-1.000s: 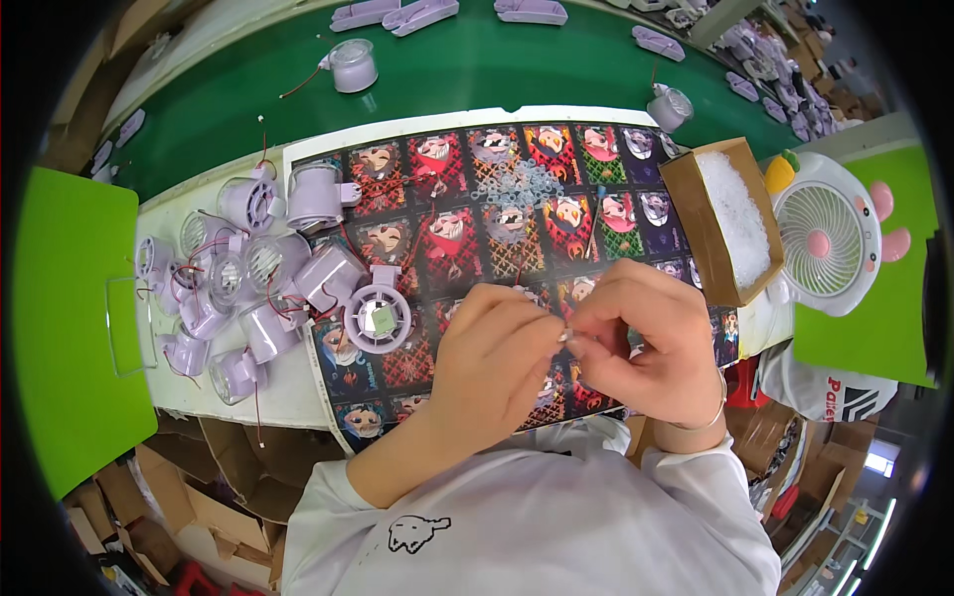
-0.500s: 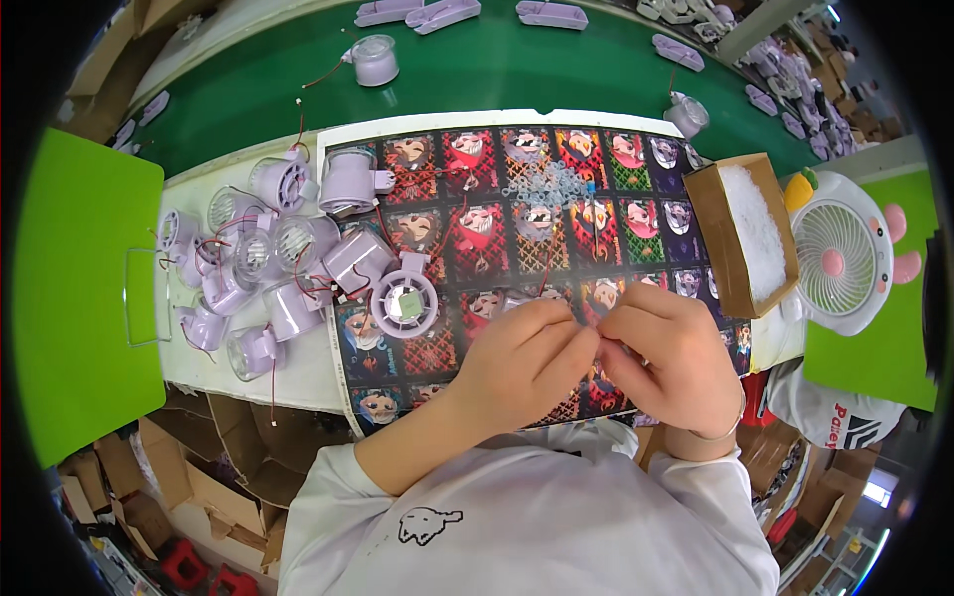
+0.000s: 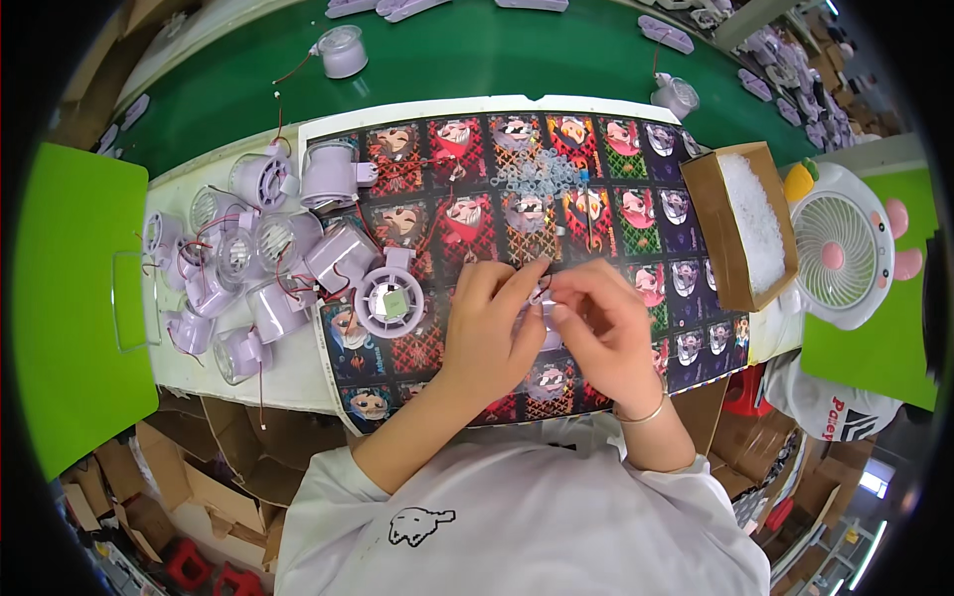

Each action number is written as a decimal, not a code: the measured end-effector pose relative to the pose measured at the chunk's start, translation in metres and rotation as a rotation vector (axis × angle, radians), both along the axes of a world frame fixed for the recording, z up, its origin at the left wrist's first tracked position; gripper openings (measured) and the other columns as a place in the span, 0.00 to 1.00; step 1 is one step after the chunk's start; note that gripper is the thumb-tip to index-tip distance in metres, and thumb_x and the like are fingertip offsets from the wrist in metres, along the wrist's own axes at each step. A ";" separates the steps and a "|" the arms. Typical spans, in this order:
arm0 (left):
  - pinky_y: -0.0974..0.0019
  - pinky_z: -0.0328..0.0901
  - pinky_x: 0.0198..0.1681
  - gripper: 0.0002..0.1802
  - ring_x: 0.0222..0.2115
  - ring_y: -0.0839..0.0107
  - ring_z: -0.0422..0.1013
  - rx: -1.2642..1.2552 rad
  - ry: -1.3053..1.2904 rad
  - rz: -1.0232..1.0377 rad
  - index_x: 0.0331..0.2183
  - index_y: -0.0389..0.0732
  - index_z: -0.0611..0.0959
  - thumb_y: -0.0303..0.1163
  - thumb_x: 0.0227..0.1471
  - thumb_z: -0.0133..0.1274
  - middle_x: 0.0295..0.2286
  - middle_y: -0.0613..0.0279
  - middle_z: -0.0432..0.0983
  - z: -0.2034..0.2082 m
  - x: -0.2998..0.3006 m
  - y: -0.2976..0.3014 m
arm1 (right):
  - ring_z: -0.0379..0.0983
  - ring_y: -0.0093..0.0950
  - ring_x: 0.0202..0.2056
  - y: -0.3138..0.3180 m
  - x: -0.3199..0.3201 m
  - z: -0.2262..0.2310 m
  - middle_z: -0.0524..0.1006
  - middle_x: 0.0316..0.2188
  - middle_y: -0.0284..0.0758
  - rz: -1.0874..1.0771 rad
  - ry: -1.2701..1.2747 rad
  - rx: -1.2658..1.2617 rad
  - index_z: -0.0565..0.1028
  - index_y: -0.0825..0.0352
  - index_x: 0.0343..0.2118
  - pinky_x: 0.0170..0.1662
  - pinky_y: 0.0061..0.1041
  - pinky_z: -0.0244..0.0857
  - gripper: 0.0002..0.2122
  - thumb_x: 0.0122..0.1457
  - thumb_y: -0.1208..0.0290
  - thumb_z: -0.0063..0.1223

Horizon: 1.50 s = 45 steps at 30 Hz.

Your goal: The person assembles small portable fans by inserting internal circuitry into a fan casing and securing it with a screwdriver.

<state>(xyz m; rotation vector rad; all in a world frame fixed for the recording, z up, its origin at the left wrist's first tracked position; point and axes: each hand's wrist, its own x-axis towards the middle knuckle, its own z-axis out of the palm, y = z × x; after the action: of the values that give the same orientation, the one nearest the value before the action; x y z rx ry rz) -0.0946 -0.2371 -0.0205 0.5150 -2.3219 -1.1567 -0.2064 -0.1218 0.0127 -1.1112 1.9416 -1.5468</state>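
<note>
Lilac part: you've got it low between your two hands, a slice of lilac (image 3: 552, 335) showing over the printed sheet (image 3: 681, 241).
Direction: your hands cover most of it; which way it points, and its long axis, can't be told.
Left hand (image 3: 492, 330): curled at its left side, fingertips hidden; can't tell whether that grip pinches.
Right hand (image 3: 603, 326): thumb and forefinger bent in from the right; can't tell whether they meet.
Ringed housing (image 3: 389, 303): left of you, ring face up, stub pointing away.

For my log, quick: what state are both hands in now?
Left hand: fingers curled beside a partly hidden lilac part; grip cannot be told.
Right hand: fingers bent beside it too; grip cannot be told.
</note>
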 end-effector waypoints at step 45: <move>0.65 0.68 0.35 0.22 0.32 0.62 0.75 0.222 0.156 -0.086 0.47 0.34 0.79 0.18 0.47 0.50 0.33 0.50 0.77 -0.008 -0.009 -0.002 | 0.73 0.38 0.24 0.008 0.009 0.023 0.71 0.29 0.39 0.028 0.553 0.300 0.76 0.70 0.38 0.26 0.34 0.68 0.10 0.52 0.84 0.55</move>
<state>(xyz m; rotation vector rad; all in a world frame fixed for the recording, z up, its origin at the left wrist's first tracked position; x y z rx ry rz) -0.1037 -0.2394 -0.0288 0.3899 -2.1138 -1.4522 -0.1969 -0.1136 0.0353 -1.5290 2.3907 -0.9423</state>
